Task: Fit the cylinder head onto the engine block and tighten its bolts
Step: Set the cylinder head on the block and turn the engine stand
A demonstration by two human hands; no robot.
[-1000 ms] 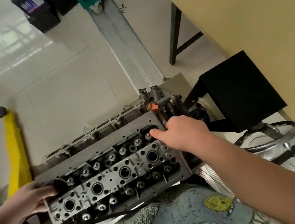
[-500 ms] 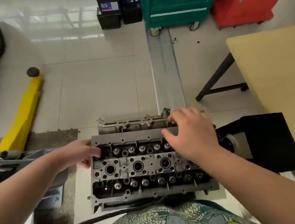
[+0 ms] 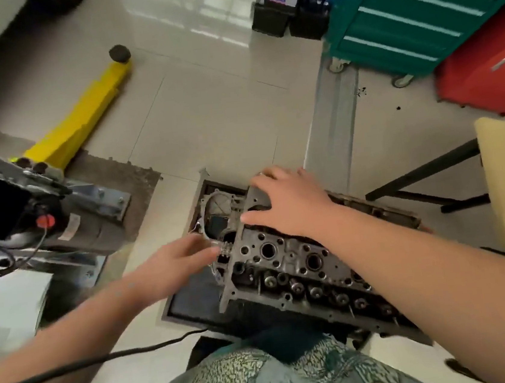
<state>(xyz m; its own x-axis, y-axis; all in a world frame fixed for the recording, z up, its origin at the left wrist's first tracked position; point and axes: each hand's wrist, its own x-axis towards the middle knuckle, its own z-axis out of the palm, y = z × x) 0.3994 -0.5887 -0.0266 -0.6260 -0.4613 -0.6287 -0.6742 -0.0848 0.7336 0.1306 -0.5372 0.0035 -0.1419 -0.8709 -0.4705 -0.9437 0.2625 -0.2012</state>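
Here, both hands are at the far-left end of the cylinder head (image 3: 300, 264).

The right hand (image 3: 290, 201) lies on its far corner, fingers spread fairly flat over the edge and thumb along the top face. The left hand (image 3: 174, 264) reaches its end face with fingers extended, blurred; whether it grips anything, I cannot tell. The head sits atop the engine block (image 3: 215, 208), above the tiled floor (image 3: 211, 117).

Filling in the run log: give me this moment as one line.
stage: seating head | right hand: flat on cylinder head far end | left hand: fingers at its left end | bolts: none seen | tools: none held
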